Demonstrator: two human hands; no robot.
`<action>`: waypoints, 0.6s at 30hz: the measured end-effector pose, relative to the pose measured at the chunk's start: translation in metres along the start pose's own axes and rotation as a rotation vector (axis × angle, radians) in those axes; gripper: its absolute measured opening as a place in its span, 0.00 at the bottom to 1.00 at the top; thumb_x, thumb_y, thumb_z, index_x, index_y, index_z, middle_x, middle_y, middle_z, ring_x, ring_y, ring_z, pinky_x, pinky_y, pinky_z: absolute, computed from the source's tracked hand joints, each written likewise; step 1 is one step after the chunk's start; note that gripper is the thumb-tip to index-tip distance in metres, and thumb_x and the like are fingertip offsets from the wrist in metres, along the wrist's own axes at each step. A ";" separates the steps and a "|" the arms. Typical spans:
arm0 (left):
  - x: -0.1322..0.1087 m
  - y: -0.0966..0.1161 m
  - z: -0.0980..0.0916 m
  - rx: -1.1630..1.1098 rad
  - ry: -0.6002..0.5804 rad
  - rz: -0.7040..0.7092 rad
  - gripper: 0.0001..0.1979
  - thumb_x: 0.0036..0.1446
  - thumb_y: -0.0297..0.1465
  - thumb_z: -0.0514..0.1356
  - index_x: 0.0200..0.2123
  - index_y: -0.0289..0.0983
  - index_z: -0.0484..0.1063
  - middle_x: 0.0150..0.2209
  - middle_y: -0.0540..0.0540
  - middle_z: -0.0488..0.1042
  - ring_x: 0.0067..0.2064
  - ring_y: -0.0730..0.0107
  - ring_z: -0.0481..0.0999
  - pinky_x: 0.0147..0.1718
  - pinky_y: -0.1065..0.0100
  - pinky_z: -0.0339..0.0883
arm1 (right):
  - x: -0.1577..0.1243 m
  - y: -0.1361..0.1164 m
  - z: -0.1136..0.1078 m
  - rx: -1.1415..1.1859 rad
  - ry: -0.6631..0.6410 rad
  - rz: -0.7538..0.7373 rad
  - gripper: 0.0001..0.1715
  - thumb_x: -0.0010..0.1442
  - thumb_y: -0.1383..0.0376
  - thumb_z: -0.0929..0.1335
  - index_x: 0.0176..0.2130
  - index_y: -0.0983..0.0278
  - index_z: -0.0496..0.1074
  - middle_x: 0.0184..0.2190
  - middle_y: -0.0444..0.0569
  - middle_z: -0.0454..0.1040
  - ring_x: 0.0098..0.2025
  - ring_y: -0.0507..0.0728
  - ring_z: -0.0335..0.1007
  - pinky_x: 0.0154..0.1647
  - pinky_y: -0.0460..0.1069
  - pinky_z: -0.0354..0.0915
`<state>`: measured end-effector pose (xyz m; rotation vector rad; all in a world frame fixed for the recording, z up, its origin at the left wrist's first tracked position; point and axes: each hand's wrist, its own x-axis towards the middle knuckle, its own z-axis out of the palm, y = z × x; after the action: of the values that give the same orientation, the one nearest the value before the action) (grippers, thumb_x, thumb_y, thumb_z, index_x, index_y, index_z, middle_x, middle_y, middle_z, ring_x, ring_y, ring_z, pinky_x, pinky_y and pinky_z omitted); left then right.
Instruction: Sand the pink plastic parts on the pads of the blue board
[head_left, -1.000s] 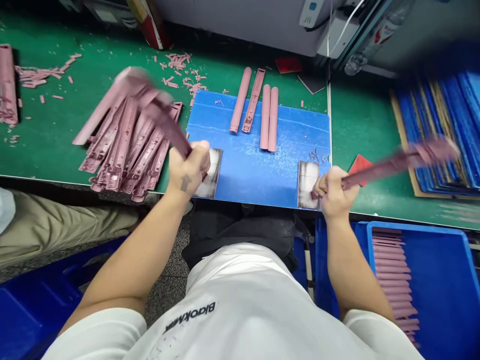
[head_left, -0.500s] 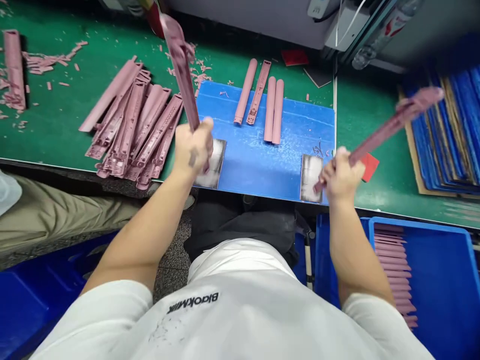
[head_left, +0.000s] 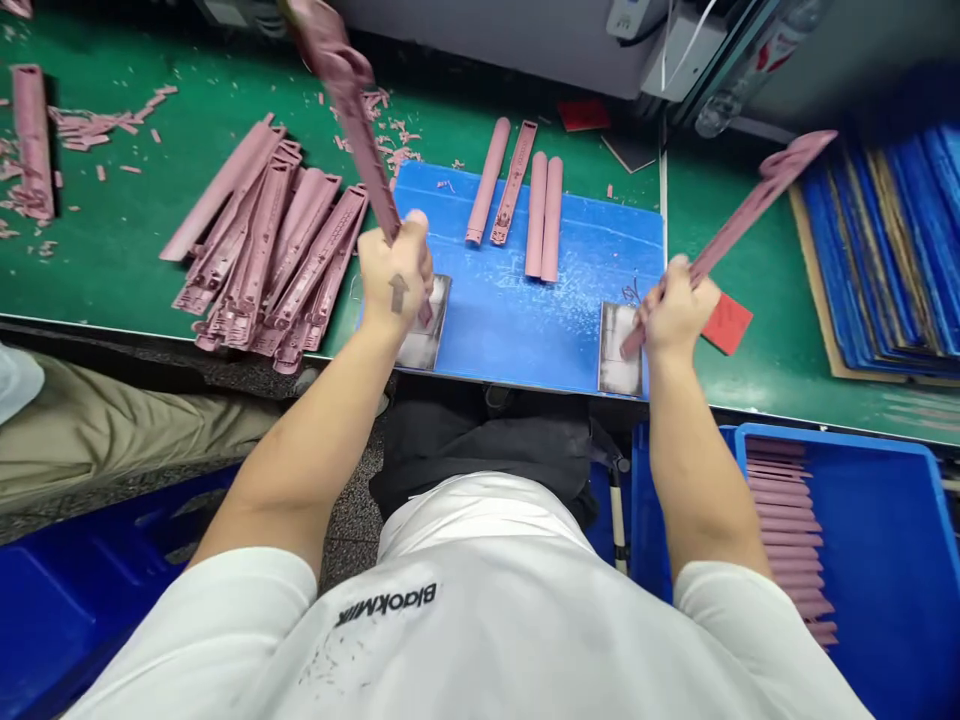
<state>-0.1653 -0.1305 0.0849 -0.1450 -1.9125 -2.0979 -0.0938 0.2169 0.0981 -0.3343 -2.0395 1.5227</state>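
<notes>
My left hand [head_left: 395, 272] is wrapped round the lower end of a long pink plastic part [head_left: 361, 130], which tilts up and to the left. Fingers of my right hand [head_left: 677, 312] close on another pink plastic part [head_left: 739, 228], slanting up to the right with a looped far end. Both held parts are slightly blurred. Under the hands, a grey-white pad [head_left: 424, 345] and a second such pad [head_left: 621, 370] lie near the front edge of the blue mat [head_left: 517, 345]. Between the hands, several pink tubular parts [head_left: 487, 185] rest farther back on the mat.
A heap of pink parts [head_left: 262, 250] lies left on the green table [head_left: 97, 270], with pink scraps [head_left: 97, 128] behind. Right are a red square [head_left: 727, 323], stacked blue boards [head_left: 892, 260] and a blue bin [head_left: 885, 540] holding pink parts. Another person's leg [head_left: 112, 430] is at left.
Both hands have risen a little, still gripping the parts. The left part's far end has moved up and left; the right part has swung up to a steeper slant.
</notes>
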 end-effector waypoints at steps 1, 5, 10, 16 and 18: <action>0.005 -0.006 0.003 -0.013 0.002 0.115 0.38 0.75 0.61 0.64 0.24 0.43 0.52 0.19 0.57 0.50 0.18 0.80 0.53 0.21 0.66 0.51 | 0.013 0.005 0.007 0.003 0.074 -0.076 0.38 0.77 0.29 0.61 0.30 0.53 0.57 0.19 0.36 0.55 0.19 0.53 0.60 0.26 0.51 0.70; -0.056 -0.009 -0.027 0.112 -0.101 0.339 0.32 0.76 0.58 0.64 0.28 0.39 0.70 0.29 0.48 0.74 0.35 0.66 0.78 0.43 0.56 0.78 | -0.048 0.008 -0.013 -0.207 -0.041 -0.281 0.35 0.81 0.35 0.61 0.37 0.58 0.72 0.39 0.52 0.82 0.52 0.63 0.86 0.62 0.63 0.80; -0.125 0.020 -0.071 0.140 -0.089 0.375 0.22 0.79 0.43 0.60 0.31 0.41 0.70 0.32 0.46 0.78 0.39 0.58 0.85 0.52 0.48 0.83 | -0.165 -0.008 -0.078 -0.196 -0.168 -0.342 0.17 0.82 0.52 0.65 0.44 0.57 0.76 0.49 0.57 0.86 0.61 0.72 0.86 0.62 0.72 0.81; -0.004 0.024 0.010 0.742 -0.345 0.540 0.29 0.82 0.53 0.53 0.62 0.40 0.84 0.47 0.37 0.83 0.50 0.49 0.85 0.53 0.51 0.78 | -0.016 -0.001 -0.033 -0.669 -0.137 -0.548 0.37 0.82 0.40 0.55 0.52 0.59 0.81 0.49 0.60 0.83 0.55 0.69 0.84 0.59 0.66 0.79; 0.044 0.013 0.055 0.942 -0.513 0.444 0.25 0.82 0.47 0.55 0.66 0.41 0.82 0.52 0.35 0.83 0.56 0.45 0.84 0.53 0.51 0.77 | 0.047 0.005 0.008 -0.837 -0.254 -0.492 0.37 0.84 0.43 0.54 0.62 0.61 0.79 0.57 0.62 0.83 0.60 0.69 0.82 0.62 0.64 0.77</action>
<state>-0.2101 -0.0838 0.1157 -0.8447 -2.6212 -0.7828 -0.1371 0.2365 0.1060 0.0706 -2.6283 0.3872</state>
